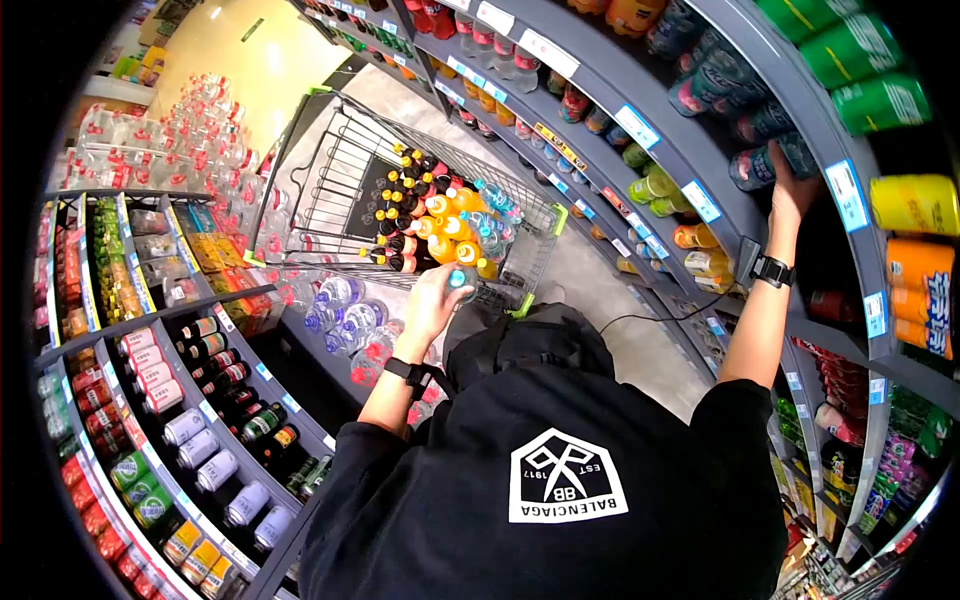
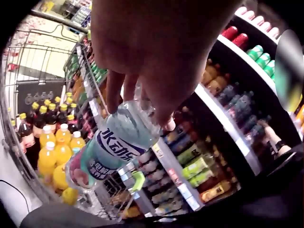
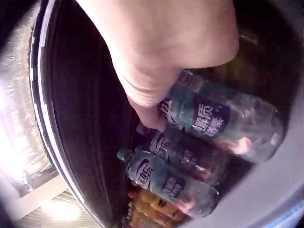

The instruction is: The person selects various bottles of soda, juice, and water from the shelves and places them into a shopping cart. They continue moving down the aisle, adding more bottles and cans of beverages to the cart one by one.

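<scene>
My left hand (image 1: pixel 432 303) grips a clear bottle by its top at the cart's near edge; in the left wrist view the bottle (image 2: pixel 114 145) hangs tilted from the fingers of the hand (image 2: pixel 147 52), showing a blue-and-white label. My right hand (image 1: pixel 790 190) reaches into a shelf on the right, at a bottle of similar look (image 1: pixel 752 168). In the right wrist view the hand (image 3: pixel 166 57) has its thumb and palm around the upper part of a labelled bottle (image 3: pixel 223 116); its other fingers are hidden. Two similar bottles lie beside it, one in front (image 3: pixel 171 183).
A wire shopping cart (image 1: pixel 330 150) holds dark bottles with yellow caps (image 1: pixel 405 200), orange bottles (image 1: pixel 450 235) and clear bottles (image 1: pixel 495 205). Drink shelves (image 1: pixel 640 130) run along the right, more shelves (image 1: pixel 190 400) along the left. Wrapped bottle packs (image 1: pixel 345 315) stand near the cart.
</scene>
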A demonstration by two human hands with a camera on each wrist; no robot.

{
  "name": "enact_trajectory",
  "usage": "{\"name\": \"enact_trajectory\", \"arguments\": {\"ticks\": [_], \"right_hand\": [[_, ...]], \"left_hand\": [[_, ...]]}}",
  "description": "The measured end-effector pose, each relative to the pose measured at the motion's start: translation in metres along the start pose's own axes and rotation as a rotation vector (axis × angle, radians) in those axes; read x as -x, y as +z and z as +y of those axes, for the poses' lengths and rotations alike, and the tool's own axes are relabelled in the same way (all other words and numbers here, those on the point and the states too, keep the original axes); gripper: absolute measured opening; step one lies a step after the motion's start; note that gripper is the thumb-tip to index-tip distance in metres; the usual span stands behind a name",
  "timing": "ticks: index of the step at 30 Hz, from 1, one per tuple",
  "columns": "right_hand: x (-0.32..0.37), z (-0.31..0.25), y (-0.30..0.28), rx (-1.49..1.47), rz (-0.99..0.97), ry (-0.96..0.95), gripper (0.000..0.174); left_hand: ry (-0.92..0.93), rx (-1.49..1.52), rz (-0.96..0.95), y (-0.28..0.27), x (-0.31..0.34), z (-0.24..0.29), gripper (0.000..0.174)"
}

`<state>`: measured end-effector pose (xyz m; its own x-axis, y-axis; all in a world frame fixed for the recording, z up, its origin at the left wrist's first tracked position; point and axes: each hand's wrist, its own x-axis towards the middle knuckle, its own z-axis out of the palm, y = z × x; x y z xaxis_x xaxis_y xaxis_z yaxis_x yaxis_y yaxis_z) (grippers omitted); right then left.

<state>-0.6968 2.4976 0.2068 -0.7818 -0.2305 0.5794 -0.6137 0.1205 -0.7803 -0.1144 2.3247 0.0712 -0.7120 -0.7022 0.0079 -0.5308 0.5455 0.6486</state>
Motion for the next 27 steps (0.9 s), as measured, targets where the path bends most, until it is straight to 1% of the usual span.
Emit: {"name": "enact_trajectory", "arguments": {"ticks": [1, 2, 4, 6, 8, 10, 12, 13, 14, 16, 18, 20, 22, 24, 25, 26, 27], "right_hand": [[0.001, -0.005, 0.000, 0.127, 0.015, -0.123, 0.068], [0.009, -0.014, 0.000, 0.142, 0.003, -0.130, 0.068], [0.027, -0.030, 0.002, 0.209, -0.065, -0.088, 0.064], [0.065, -0.063, 0.009, 0.277, -0.054, 0.143, 0.061], [0.102, -0.116, 0.030, 0.402, -0.148, -0.278, 0.069], [0.134, -0.152, 0.041, 0.547, -0.246, -0.368, 0.064], [0.159, -0.174, 0.052, 0.423, -0.299, -0.252, 0.065], [0.175, -0.180, 0.065, 0.248, -0.308, -0.179, 0.067], [0.192, -0.181, 0.077, 0.079, -0.318, -0.101, 0.068], [0.228, -0.167, 0.097, 0.011, -0.472, 0.104, 0.070], [0.258, -0.152, 0.125, 0.133, -0.720, 0.292, 0.069], [0.291, -0.125, 0.164, 0.237, -0.889, 0.343, 0.067], [0.332, -0.069, 0.194, 0.260, -0.973, 0.321, 0.064], [0.359, -0.026, 0.225, 0.195, -1.018, 0.174, 0.064], [0.373, 0.005, 0.237, 0.188, -1.086, 0.187, 0.064], [0.384, 0.030, 0.250, 0.180, -1.148, 0.207, 0.064], [0.390, 0.043, 0.263, 0.229, -1.185, 0.197, 0.065]], "left_hand": [[0.007, -0.017, 0.011, 0.003, 0.002, -0.016, 0.046], [0.001, 0.001, 0.006, 0.006, 0.003, -0.027, 0.046], [-0.104, -0.014, -0.061, 0.011, 0.003, -0.047, 0.047], [-0.118, 0.040, -0.080, 0.021, 0.002, -0.068, 0.048], [-0.118, 0.074, -0.138, 0.034, 0.001, -0.087, 0.047], [-0.113, 0.115, -0.172, 0.049, 0.001, -0.102, 0.046], [-0.157, 0.170, -0.234, 0.064, -0.003, -0.108, 0.046], [-0.149, 0.186, -0.257, 0.061, -0.009, -0.101, 0.041], [-0.170, 0.205, -0.249, 0.071, -0.010, -0.105, 0.041], [-0.155, 0.267, -0.219, 0.094, -0.014, -0.109, 0.039], [-0.174, 0.289, -0.215, 0.105, -0.025, -0.102, 0.038], [-0.187, 0.355, -0.175, 0.122, -0.038, -0.101, 0.038], [-0.247, 0.376, -0.146, 0.145, -0.048, -0.104, 0.037], [-0.221, 0.368, -0.073, 0.183, -0.055, -0.115, 0.039], [-0.232, 0.369, -0.086, 0.194, -0.061, -0.116, 0.043], [-0.269, 0.370, -0.054, 0.206, -0.067, -0.117, 0.043], [-0.231, 0.345, -0.029, 0.216, -0.073, -0.120, 0.043]]}}
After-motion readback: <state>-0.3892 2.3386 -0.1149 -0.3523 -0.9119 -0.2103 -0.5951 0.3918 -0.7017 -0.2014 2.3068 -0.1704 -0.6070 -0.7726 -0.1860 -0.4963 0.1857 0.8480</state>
